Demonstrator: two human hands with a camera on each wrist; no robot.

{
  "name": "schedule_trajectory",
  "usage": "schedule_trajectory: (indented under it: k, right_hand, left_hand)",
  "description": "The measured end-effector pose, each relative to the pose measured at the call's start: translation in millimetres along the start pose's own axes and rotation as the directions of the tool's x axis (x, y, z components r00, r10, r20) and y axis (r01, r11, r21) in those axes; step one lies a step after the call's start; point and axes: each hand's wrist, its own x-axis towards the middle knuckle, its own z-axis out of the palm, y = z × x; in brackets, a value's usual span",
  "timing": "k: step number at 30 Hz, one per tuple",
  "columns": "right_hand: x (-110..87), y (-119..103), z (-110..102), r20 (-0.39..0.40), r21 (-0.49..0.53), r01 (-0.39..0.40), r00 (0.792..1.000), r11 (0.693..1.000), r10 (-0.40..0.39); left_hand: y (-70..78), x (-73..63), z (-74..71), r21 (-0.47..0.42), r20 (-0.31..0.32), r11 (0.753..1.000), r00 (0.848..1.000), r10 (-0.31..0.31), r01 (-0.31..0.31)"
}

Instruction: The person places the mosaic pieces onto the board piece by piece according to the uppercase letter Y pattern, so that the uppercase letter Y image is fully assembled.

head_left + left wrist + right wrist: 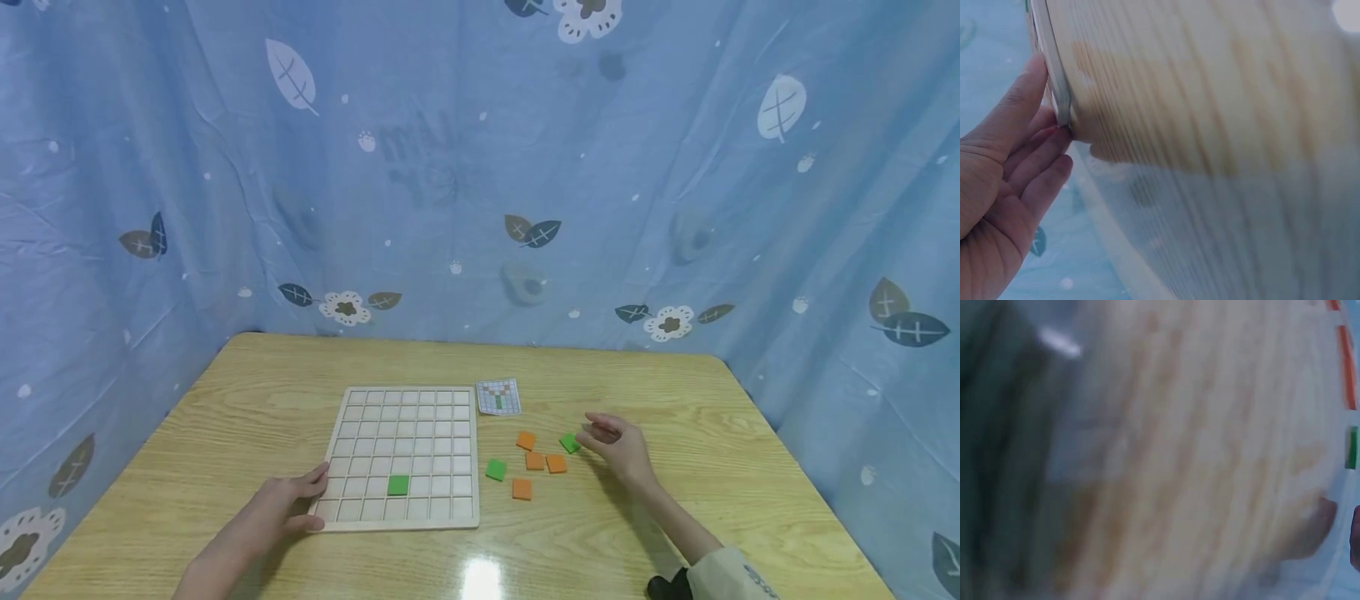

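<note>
At the near edge of the bench [600,533], a pale sleeve [727,575] shows behind the right wrist. The left hand [281,510] holds the pale gridded board [442,523] at its near left corner, the thumb and fingers bent against the edge with a gap between them. The board lies flat on the bench, and one green square [398,485] sits in its middle column, second row from the near side. Just right of the board, an orange tile [522,489] lies nearest, then a loose green tile [496,470] and two more orange tiles [556,463] close beside each other. The right hand [621,454] is beyond them to the right, its fingers loosely bent and parted, the tips at a second green tile [569,442]; whether they touch it cannot be told, and the right wrist view is too blurred to help. A fourth orange tile [526,440] lies left of that one. Farther off, a small patterned card [498,397] lies beside the board's far right corner, and a blue printed curtain [450,183] hangs behind the bench.
</note>
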Motion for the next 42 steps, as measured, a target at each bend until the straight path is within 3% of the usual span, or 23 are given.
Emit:
schedule_trajectory:
  k: [9, 17, 25, 33, 42]
  right_hand:
    - [-3.3, 2, 11, 0.023, -0.137, 0.103, 0.995, 0.985, -0.101]
    - [-3.8, 1, 13, 0.03, -0.165, 0.065, 0.998, 0.984, -0.061]
    - [-4.8, -1, 15, 0.029, -0.233, 0.091, 0.996, 0.968, -0.087]
    - [-0.9, -2, 9, 0.059, -0.195, 0.115, 0.993, 0.974, -0.105]
    - [1.0, -5, 8, 0.143, -0.076, 0.17, 0.977, 0.982, -0.158]
  left_hand:
    - [-3.8, -0.6, 2.9, 0.031, -0.035, 0.999, 0.999, 0.039, -0.038]
    - [-2.2, -0.4, 2.1, 0.019, -0.018, 0.999, 0.999, 0.027, -0.026]
    - [-2.8, -0.4, 1.7, 0.018, -0.02, 0.999, 0.999, 0.032, -0.031]
    - [-5.4, -0.3, 3.2, 0.023, -0.026, 0.999, 0.999, 0.038, -0.038]
    - [-3.5, -0.4, 2.2, 0.015, 0.007, 1.0, 1.0, -0.004, 0.004]
